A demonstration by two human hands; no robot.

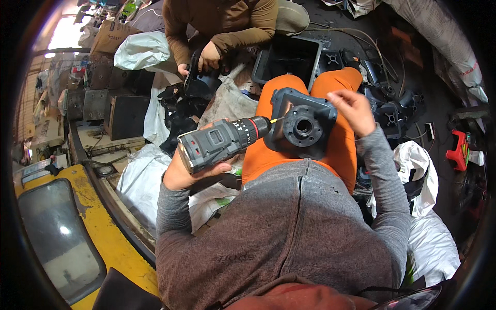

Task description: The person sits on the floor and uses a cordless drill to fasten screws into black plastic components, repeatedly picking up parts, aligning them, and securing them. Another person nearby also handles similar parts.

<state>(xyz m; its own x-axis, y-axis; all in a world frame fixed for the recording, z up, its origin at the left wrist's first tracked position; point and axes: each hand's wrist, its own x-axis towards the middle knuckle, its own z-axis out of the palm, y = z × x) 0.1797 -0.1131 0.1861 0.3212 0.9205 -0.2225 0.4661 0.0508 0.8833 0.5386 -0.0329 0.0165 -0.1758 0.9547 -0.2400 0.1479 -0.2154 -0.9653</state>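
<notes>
My left hand (182, 174) is wrapped round the grip of a grey and black cordless drill (222, 143) with a red ring at its chuck. A thin yellowish bit (277, 120) points right, toward a black square-based part (289, 135) with a round holed flange and a central bore. That part lies across my thighs, on orange trousers (338, 81). Over its upper right corner is my right hand (356, 109), thumb and fingertips drawn together in a pinch. What sits between those fingertips, if anything, is too small to tell. Whether the bit touches the flange cannot be made out.
Opposite me a person in a brown top (222, 20) handles a black part (201, 77). A black bin (287, 59) stands beyond my knees, with more black parts (392, 111) to the right. White sacks (142, 173) lie left, beside a yellow panel (85, 206). A red tool (457, 150) lies far right.
</notes>
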